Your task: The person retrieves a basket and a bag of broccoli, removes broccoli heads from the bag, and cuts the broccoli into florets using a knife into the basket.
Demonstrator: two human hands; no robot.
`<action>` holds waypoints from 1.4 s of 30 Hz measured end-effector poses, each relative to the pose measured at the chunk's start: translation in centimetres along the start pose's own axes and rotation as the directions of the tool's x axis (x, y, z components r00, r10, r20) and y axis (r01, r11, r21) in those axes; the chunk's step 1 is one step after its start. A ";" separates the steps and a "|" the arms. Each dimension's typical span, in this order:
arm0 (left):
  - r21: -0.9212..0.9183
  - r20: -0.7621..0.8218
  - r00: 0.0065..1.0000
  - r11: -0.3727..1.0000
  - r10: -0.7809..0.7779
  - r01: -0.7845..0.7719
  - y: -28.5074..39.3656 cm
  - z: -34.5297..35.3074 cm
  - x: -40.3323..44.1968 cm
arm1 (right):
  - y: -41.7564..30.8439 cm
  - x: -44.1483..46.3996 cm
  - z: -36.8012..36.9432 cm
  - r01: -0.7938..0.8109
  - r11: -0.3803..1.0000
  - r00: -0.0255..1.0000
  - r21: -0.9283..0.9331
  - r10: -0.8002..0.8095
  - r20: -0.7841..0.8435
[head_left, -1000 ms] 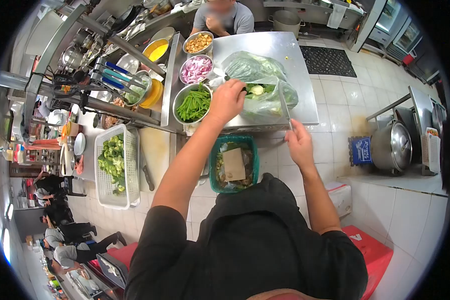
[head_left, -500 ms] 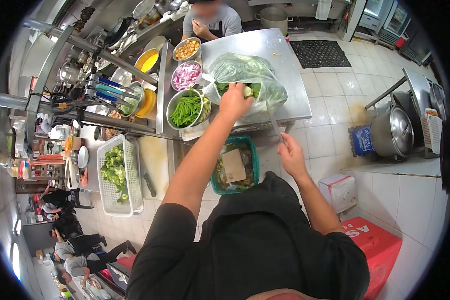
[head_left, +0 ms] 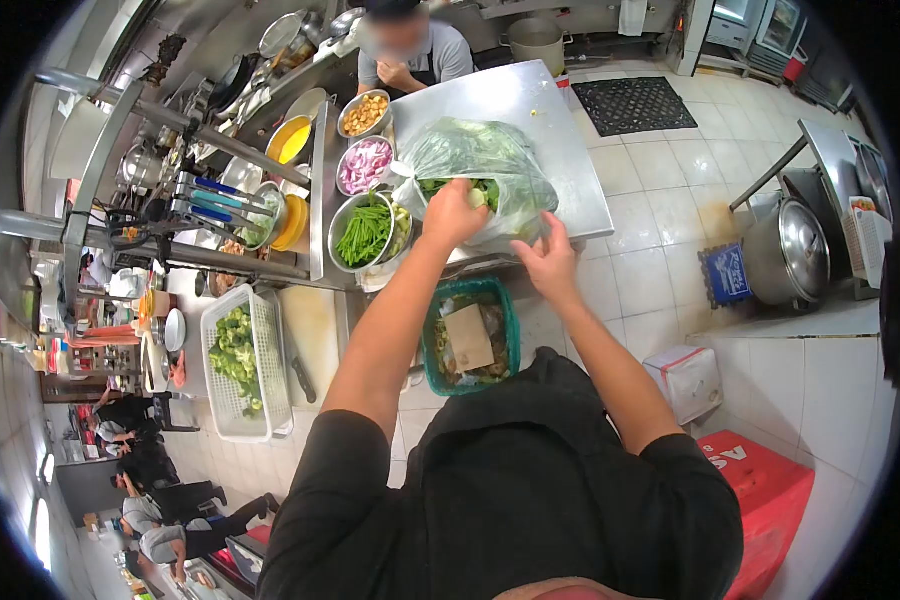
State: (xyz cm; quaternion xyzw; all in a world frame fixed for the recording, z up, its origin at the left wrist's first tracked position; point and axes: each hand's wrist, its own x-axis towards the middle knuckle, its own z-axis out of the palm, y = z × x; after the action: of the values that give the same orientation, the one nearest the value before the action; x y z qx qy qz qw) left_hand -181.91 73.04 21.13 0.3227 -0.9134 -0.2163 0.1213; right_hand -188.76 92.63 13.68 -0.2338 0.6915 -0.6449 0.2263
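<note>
A clear plastic bag [head_left: 475, 145] of green vegetables lies on the steel table. My left hand [head_left: 456, 213] reaches into its opening, fingers closed around broccoli [head_left: 482, 193] with a pale cut stem showing; the fingertips are partly hidden. Beside the bag's near right corner, my right hand [head_left: 550, 258] is open, thumb and fingers apart, with nothing seen in it. No knife shows in or near that hand. Left of the bag stand a bowl of cut green beans [head_left: 363, 234], a bowl of chopped red onion [head_left: 366, 166] and a bowl of browned cubes [head_left: 365, 115].
Below the table edge sits a green bin [head_left: 430, 345] with scraps and cardboard. A white crate [head_left: 282, 375] of broccoli florets stands left, beside a cutting board [head_left: 315, 325] and a black-handled knife [head_left: 303, 380]. Another person [head_left: 415, 60] leans at the table's far side.
The knife that my right hand held is out of sight, and that hand has opened and moved up toward the bag. My left hand stays at the bag's opening.
</note>
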 end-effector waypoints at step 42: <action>0.137 -0.306 0.950 0.985 -0.057 0.104 -2.7 -3.5 0.4 | -9.8 25.6 0.4 0.125 0.737 0.950 -0.664 -0.282 -0.133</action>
State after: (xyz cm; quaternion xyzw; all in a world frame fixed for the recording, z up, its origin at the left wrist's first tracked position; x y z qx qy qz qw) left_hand -179.50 69.76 22.91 0.3972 -0.8841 -0.0995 0.2250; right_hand -208.37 75.94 23.16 -0.2977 0.8624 -0.4088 -0.0205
